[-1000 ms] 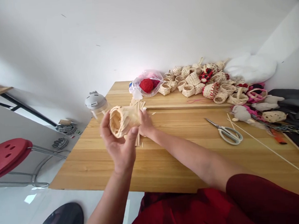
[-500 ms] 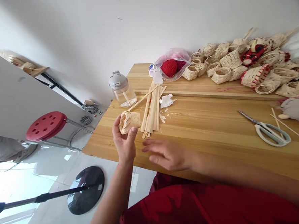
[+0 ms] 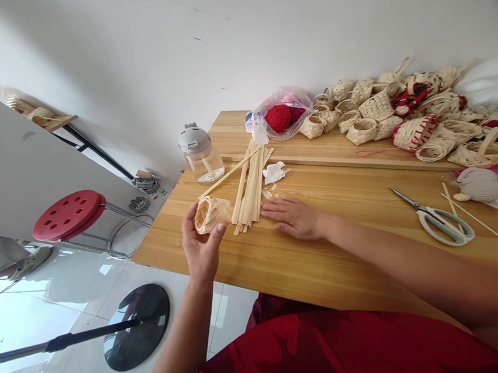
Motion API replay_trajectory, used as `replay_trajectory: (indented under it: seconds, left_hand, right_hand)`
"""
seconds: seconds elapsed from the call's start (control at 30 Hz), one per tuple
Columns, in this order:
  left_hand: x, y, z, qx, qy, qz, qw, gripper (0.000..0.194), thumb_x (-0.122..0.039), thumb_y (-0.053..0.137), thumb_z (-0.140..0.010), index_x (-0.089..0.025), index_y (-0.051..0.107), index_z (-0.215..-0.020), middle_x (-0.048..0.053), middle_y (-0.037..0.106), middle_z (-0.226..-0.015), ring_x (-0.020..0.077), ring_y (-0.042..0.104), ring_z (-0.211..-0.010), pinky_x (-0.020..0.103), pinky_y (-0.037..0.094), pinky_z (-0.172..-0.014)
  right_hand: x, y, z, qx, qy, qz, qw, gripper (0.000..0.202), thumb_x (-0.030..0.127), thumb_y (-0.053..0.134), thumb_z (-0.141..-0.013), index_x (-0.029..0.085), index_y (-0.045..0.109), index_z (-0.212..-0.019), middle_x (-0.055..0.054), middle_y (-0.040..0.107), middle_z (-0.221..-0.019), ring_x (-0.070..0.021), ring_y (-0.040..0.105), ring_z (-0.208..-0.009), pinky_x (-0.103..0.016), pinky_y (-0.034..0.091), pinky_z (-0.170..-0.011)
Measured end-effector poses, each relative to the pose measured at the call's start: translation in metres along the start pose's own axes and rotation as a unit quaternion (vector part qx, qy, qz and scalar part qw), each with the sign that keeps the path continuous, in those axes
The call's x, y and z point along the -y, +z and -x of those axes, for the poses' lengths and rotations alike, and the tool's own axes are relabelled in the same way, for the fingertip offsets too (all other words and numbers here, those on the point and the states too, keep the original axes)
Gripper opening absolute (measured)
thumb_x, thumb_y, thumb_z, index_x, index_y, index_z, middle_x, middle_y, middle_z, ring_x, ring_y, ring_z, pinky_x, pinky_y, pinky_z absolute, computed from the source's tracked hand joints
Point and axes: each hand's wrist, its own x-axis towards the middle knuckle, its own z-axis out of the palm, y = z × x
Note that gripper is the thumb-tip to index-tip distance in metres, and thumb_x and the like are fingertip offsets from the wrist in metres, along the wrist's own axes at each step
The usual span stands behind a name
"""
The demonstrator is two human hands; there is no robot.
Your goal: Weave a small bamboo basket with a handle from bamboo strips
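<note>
A small woven basket [image 3: 212,212] of pale strips is gripped in my left hand [image 3: 202,251], tilted above the table's left part with its opening to the left. Flat on the tabletop, fingers stretched out, lies my right hand [image 3: 295,217], holding nothing. Its fingertips are beside the lower right side of a bundle of flat pale strips [image 3: 251,189]. One longer strip [image 3: 227,175] slants across the bundle's top and runs down toward the basket. Past my right fingers are a crumpled white wad [image 3: 274,172] and small scraps.
A lidded clear bottle [image 3: 205,161] stands behind the basket. Scissors [image 3: 439,220] lie open at the right. Along the wall are many woven baskets [image 3: 361,130] and a plastic bag with red yarn [image 3: 278,118]. A red stool [image 3: 69,214] stands left of the table [image 3: 342,259].
My right hand has moved forward and right, from above the table's front edge down onto the tabletop by the strips. My left hand keeps hold of the basket. The view has shifted slightly.
</note>
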Motion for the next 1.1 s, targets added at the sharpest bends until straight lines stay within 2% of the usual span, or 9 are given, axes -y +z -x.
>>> replay_trajectory:
  seconds: [0.17,0.27,0.37,0.5,0.6,0.7,0.83,0.93,1.1]
  left_hand:
    - [-0.006,0.008,0.004,0.052,0.016,-0.01,0.998,0.082,-0.044,0.09,-0.07,-0.024,0.055,-0.14,0.012,0.061,-0.142,0.031,0.059,-0.133,0.046,0.048,-0.114]
    - [0.001,0.001,0.004,0.027,-0.006,-0.017,0.999,0.079,-0.043,0.089,-0.071,-0.024,0.055,-0.14,0.012,0.062,-0.141,0.0298,0.061,-0.131,0.044,0.049,-0.113]
    - [0.009,0.002,0.005,0.005,-0.028,-0.03,0.999,0.077,-0.044,0.088,-0.073,-0.024,0.055,-0.14,0.012,0.061,-0.141,0.0296,0.06,-0.131,0.044,0.049,-0.113]
    - [0.009,0.019,0.007,0.03,-0.007,-0.032,0.999,0.082,-0.045,0.089,-0.072,-0.024,0.053,-0.143,0.012,0.059,-0.144,0.0308,0.06,-0.132,0.042,0.05,-0.112]
    - [0.005,0.023,0.009,0.046,0.014,-0.046,0.998,0.084,-0.046,0.089,-0.07,-0.024,0.053,-0.143,0.012,0.059,-0.144,0.0311,0.06,-0.132,0.041,0.051,-0.11]
    - [0.009,0.015,0.008,0.026,0.012,-0.061,0.998,0.082,-0.043,0.088,-0.073,-0.025,0.053,-0.144,0.011,0.059,-0.145,0.0297,0.06,-0.132,0.04,0.051,-0.111]
    - [0.022,0.006,0.004,-0.005,-0.012,-0.077,0.997,0.08,-0.044,0.087,-0.074,-0.023,0.053,-0.144,0.012,0.061,-0.142,0.0294,0.061,-0.13,0.041,0.051,-0.111]
    - [0.03,0.005,0.003,0.015,-0.012,-0.065,0.998,0.085,-0.042,0.09,-0.069,-0.023,0.053,-0.144,0.012,0.06,-0.143,0.0297,0.06,-0.131,0.042,0.049,-0.113]
    - [0.027,0.0,0.005,0.012,-0.027,-0.08,0.996,0.085,-0.044,0.09,-0.068,-0.023,0.055,-0.143,0.012,0.061,-0.142,0.0319,0.061,-0.13,0.044,0.051,-0.111]
  right_hand:
    - [-0.02,-0.019,-0.032,-0.119,0.077,0.013,0.99,0.051,0.039,0.039,-0.102,0.017,0.062,-0.143,-0.01,0.053,-0.156,-0.0239,0.042,-0.15,-0.045,0.028,-0.127]
    - [-0.015,-0.015,-0.023,-0.228,0.209,0.006,0.951,0.065,0.044,0.042,-0.1,0.014,0.04,-0.158,-0.013,0.037,-0.166,-0.0267,0.03,-0.156,-0.047,0.024,-0.128]
    - [0.002,0.008,-0.024,-0.227,0.318,-0.025,0.92,0.09,0.053,0.045,-0.098,0.006,0.006,-0.166,-0.023,0.004,-0.173,-0.0385,0.002,-0.16,-0.062,0.015,-0.127]
    - [0.024,0.039,-0.072,-0.212,0.256,-0.089,0.939,0.089,0.049,0.05,-0.097,0.014,0.005,-0.166,-0.021,-0.003,-0.173,-0.0384,-0.002,-0.16,-0.063,0.014,-0.126]
    - [0.024,0.033,-0.104,-0.258,0.186,-0.085,0.944,0.087,0.044,0.054,-0.095,0.009,0.014,-0.164,-0.023,0.005,-0.172,-0.0367,0.005,-0.16,-0.058,0.021,-0.126]
    - [0.004,0.004,-0.104,-0.268,0.149,0.046,0.951,0.055,0.032,0.046,-0.099,0.016,0.045,-0.152,-0.016,0.038,-0.163,-0.0314,0.023,-0.155,-0.053,0.024,-0.124]
    - [-0.029,-0.03,-0.09,-0.25,0.227,0.123,0.933,0.045,0.02,0.062,-0.085,0.015,0.066,-0.129,-0.019,0.052,-0.152,-0.0407,0.039,-0.137,-0.058,0.035,-0.108]
    - [-0.04,-0.044,-0.087,-0.236,0.238,0.134,0.933,0.021,0.02,0.061,-0.087,0.019,0.075,-0.102,-0.012,0.071,-0.125,-0.0328,0.052,-0.121,-0.046,0.04,-0.099]
    - [-0.062,-0.09,-0.055,-0.263,0.315,0.162,0.897,0.027,0.027,0.049,-0.1,0.019,0.07,-0.114,-0.009,0.074,-0.114,-0.021,0.063,-0.1,-0.033,0.045,-0.086]
